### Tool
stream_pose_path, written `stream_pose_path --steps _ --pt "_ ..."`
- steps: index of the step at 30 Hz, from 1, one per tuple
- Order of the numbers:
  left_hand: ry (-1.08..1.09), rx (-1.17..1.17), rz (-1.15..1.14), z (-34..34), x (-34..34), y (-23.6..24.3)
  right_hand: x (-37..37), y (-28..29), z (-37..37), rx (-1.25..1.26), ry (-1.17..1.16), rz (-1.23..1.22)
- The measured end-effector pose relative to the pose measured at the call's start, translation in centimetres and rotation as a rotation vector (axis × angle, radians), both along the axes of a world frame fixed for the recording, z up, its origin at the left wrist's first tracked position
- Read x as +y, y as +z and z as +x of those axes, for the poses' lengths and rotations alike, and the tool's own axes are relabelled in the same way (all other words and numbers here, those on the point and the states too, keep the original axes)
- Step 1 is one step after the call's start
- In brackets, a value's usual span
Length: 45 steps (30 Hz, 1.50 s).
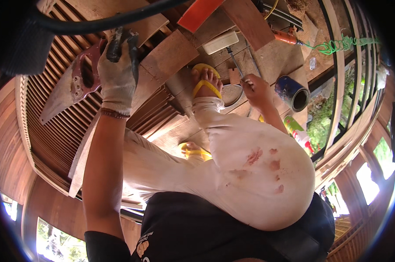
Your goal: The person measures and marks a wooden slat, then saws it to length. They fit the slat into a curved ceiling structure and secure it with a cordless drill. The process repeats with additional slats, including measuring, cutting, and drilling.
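My left hand [118, 78] wears a pale glove with dark, soiled fingers. It is over the plank edge, right beside the dark red handle of a hand saw [77, 81]. Its fingers look bent, but whether they grip anything is hidden. The saw lies across wooden slats [70, 109], blade pointing lower left. My bare right hand [257, 91] is closed around the near end of a thin metal rod [236, 63]. A pale rectangular block [220, 42] is by the rod's far end. Close to this hand a blue can [292, 93] rests on its side.
Wooden boards [171, 52] lie around my feet in yellow flip-flops [207, 83]. An orange tool [285, 36] with a green coiled hose [337, 45] is at the far right. A black cable [105, 24] crosses the top. A green-and-white tube [297, 131] lies beside my raised knee.
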<state>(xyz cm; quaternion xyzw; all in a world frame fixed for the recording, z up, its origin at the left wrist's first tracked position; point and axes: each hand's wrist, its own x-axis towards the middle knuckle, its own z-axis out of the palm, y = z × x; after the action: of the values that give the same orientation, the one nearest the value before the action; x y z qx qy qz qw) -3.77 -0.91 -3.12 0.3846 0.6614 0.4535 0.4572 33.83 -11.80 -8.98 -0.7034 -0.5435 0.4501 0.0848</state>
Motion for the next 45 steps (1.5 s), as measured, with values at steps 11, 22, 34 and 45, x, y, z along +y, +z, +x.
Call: stream_pose_path --steps 11,22,34,45 --pt "-0.070 0.414 -0.057 1.3 0.7 1.2 5.0 -9.2 -15.3 -0.280 0.609 0.594" --pt "-0.117 0.421 -0.172 1.2 -0.1 4.1 9.8 11.0 -7.0 0.448 0.351 -0.216" --pt "-0.168 0.316 -0.121 1.1 0.9 5.3 20.7 14.3 -13.7 0.468 0.229 0.022" --pt "-0.133 0.385 -0.106 1.2 0.4 4.0 22.5 13.0 -15.3 0.337 0.800 0.407"
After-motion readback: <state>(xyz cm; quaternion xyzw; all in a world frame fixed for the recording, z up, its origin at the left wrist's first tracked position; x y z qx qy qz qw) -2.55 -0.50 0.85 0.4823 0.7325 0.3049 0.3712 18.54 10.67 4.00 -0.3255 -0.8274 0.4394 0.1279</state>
